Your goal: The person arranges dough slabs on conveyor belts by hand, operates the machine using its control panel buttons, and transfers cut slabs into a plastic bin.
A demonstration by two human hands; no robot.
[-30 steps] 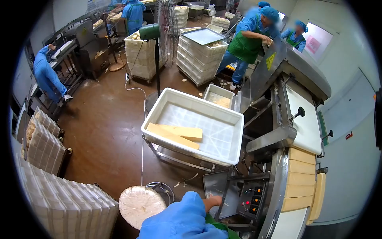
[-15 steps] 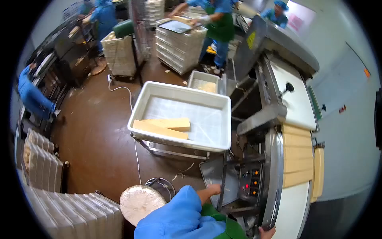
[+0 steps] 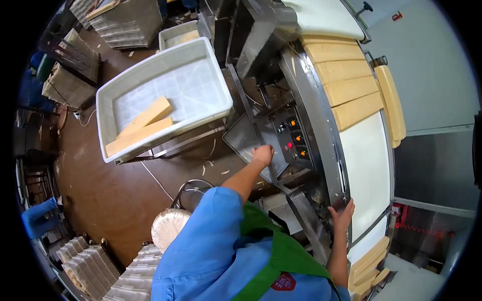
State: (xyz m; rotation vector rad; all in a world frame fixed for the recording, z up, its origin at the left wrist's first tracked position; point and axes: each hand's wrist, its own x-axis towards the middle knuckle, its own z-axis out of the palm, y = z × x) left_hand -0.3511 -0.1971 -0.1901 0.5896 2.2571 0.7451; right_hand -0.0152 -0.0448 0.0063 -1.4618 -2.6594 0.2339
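Note:
My left hand (image 3: 263, 154) is held with curled fingers in front of the machine's control panel (image 3: 296, 138), left of its lit buttons and apart from them. Nothing shows in it. My right hand (image 3: 342, 215) rests on the steel side rail (image 3: 329, 165) of the conveyor, thumb and fingers apart. Beyond that hand, several pale yellow slabs (image 3: 351, 93) lie side by side on the white belt (image 3: 366, 165). A white tub (image 3: 165, 55) on a metal stand holds two long pale yellow blocks (image 3: 145, 118), one leaning across the other.
A covered round stool (image 3: 169, 228) stands left of my body. More yellow slabs (image 3: 370, 268) lie at the conveyor's lower end, and others (image 3: 390, 105) along its far side. Stacked white crates (image 3: 128, 22) stand on the brown wet floor (image 3: 95, 185). A smaller tub (image 3: 178, 36) sits behind the large one.
My view has turned right and down, so the tub appears further left. My left hand has come up toward the control panel. My right hand stays on the rail and shows more fully.

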